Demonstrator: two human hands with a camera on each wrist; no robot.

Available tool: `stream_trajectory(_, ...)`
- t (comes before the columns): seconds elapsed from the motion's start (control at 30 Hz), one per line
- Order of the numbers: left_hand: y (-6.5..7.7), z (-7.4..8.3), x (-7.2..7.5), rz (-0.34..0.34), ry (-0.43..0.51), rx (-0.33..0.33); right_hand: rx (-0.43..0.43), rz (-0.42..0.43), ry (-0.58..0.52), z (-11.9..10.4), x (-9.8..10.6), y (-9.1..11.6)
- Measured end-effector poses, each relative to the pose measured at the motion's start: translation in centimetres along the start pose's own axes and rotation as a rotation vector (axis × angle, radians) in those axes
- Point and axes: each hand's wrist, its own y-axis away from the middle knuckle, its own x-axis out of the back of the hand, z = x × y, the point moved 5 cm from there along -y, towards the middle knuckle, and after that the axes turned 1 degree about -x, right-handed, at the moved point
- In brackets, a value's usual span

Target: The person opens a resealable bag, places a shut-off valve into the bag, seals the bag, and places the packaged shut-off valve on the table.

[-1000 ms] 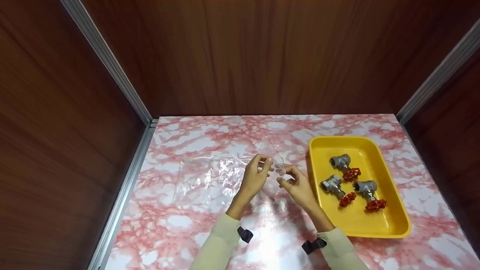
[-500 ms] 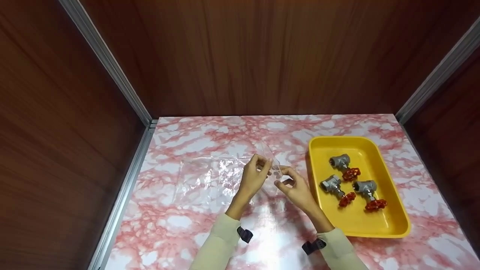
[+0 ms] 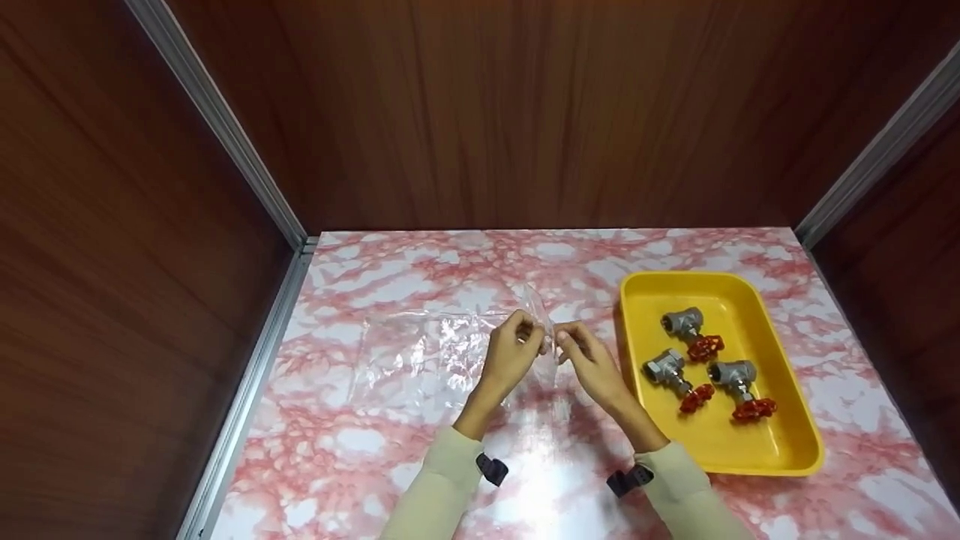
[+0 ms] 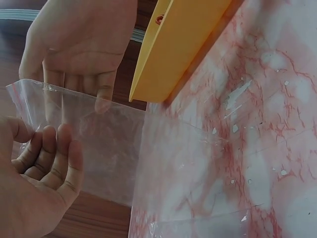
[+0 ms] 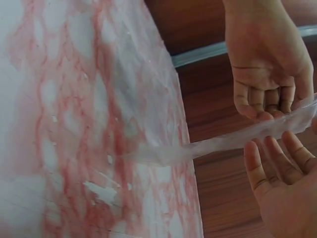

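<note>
A clear plastic zip bag with a red line by its mouth stands on edge between the two hands. My left hand pinches it near the mouth, the other fingers curled against the film in the left wrist view. From the opposite side my right hand pinches the same end, thumb and fingers at the bag's upper edge. In the right wrist view the bag shows as a narrow strip hanging down toward the table, between the left hand and the right hand.
More clear plastic bags lie flat on the marbled table to the left. Right of the hands, a yellow tray holds three metal valves with red handwheels. Brown wood panels enclose the table.
The right hand has shifted its grip, its thumb and fingers moving up along the bag's edge. The bag has turned more upright between the hands. The left hand has barely moved.
</note>
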Motion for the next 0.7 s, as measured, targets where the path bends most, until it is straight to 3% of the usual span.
stream_trajectory(0.23,0.2,0.7,-0.1,-0.052,-0.024,-0.007,0.034,0.013,0.017,-0.8,-0.2,-0.1)
stream_trajectory(0.33,0.3,1.0,-0.2,-0.065,-0.043,-0.018,0.039,0.012,-0.023,-0.9,-0.3,-0.1)
stream_trajectory(0.53,0.4,1.3,-0.2,-0.072,-0.071,-0.055,0.006,0.040,-0.154,-0.7,-0.3,-0.1)
stream_trajectory(0.7,0.3,1.0,0.0,-0.049,-0.114,-0.076,-0.057,0.087,-0.154,-0.2,0.0,-0.1)
